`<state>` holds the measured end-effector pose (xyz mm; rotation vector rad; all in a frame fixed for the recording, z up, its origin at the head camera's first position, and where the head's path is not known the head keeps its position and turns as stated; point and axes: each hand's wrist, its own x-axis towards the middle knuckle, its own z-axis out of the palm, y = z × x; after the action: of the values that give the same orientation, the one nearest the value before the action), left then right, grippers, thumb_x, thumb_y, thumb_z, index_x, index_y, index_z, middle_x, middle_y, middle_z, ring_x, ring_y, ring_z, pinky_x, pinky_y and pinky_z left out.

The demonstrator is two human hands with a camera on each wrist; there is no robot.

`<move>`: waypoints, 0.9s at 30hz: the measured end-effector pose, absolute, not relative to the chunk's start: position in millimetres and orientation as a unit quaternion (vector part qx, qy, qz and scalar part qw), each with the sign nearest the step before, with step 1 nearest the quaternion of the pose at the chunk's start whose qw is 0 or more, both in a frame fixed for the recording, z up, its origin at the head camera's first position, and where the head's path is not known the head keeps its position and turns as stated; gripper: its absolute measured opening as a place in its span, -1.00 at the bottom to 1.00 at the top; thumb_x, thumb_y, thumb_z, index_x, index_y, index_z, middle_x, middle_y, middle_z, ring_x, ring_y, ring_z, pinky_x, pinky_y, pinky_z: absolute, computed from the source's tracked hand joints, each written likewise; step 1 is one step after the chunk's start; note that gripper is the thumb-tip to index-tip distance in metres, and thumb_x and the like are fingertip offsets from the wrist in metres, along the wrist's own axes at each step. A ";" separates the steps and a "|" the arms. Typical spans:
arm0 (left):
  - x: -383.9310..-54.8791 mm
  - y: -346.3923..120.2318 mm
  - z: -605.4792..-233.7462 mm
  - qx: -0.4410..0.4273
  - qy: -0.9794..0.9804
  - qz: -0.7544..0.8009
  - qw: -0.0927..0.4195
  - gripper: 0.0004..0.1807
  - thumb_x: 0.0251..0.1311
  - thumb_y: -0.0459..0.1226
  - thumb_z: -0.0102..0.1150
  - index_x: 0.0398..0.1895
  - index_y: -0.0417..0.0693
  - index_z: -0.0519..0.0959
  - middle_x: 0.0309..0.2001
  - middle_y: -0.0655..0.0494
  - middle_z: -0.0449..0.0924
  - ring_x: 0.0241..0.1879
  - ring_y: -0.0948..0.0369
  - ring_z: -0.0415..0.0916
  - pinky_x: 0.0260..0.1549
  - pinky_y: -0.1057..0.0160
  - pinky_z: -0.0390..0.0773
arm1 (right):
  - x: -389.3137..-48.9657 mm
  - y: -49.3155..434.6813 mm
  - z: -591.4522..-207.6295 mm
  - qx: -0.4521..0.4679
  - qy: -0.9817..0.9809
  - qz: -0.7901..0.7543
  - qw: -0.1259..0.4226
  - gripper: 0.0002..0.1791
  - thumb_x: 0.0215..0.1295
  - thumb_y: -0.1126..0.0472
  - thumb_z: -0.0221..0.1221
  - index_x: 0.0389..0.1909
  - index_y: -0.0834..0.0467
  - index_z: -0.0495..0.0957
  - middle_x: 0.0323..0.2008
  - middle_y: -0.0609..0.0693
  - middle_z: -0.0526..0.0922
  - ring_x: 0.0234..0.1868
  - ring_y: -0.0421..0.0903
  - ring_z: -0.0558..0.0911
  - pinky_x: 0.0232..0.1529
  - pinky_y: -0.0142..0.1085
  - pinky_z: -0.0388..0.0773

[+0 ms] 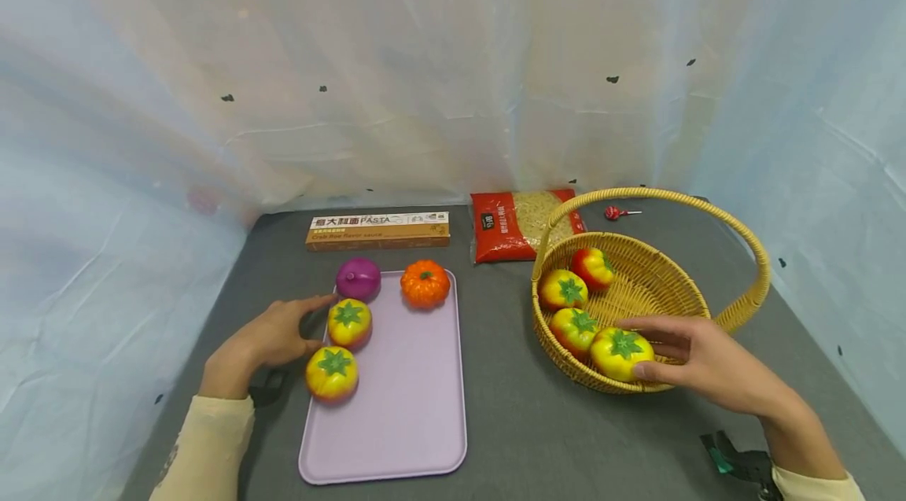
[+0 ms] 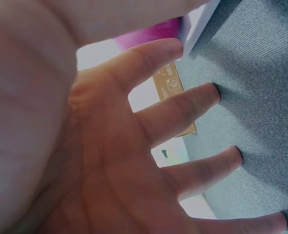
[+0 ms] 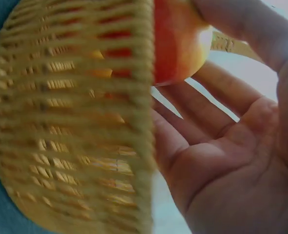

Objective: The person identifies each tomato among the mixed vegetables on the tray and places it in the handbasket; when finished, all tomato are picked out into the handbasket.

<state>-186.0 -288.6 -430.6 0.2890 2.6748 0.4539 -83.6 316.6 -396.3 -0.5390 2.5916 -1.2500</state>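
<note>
My right hand (image 1: 715, 359) grips a yellow-and-red toy persimmon (image 1: 621, 354) with a green leafy top, at the front of a wicker basket (image 1: 658, 249). Thumb and fingers hold its side in the right wrist view, where the basket wall hides part of the fruit (image 3: 182, 44). Two similar persimmons and a red-yellow fruit (image 1: 593, 269) lie along the basket's left side. Beside the pink tray (image 1: 410, 422), my left hand (image 1: 272, 336) spreads its fingers, fingertips down at the tabletop. Nearest to it are two more persimmons, one (image 1: 349, 323) behind the other (image 1: 332, 374) on the tray's left edge.
A purple round toy (image 1: 358, 279) sits at the tray's far left corner, an orange toy pumpkin (image 1: 425, 285) at its far right. Behind are a pasta box (image 1: 378, 232), a red bag (image 1: 495, 226) and a lollipop (image 1: 614, 212). The basket's tall handle (image 1: 708, 206) arches over it.
</note>
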 end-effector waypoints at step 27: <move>-187.3 -287.0 -428.8 0.089 0.960 0.158 0.213 -0.01 0.22 -0.08 0.61 0.70 0.10 0.34 0.56 -0.42 0.38 0.48 -0.51 0.29 0.29 -0.68 0.38 | -96.8 292.5 -404.8 -0.178 0.890 -0.416 0.050 -0.43 0.41 0.13 0.49 0.39 0.14 0.64 0.30 0.12 0.76 0.26 -0.09 0.78 0.19 -0.40 0.73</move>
<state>-187.3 -287.0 -428.8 0.2478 2.6644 0.4372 -96.8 292.5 -404.8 -0.5421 2.7103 -1.2676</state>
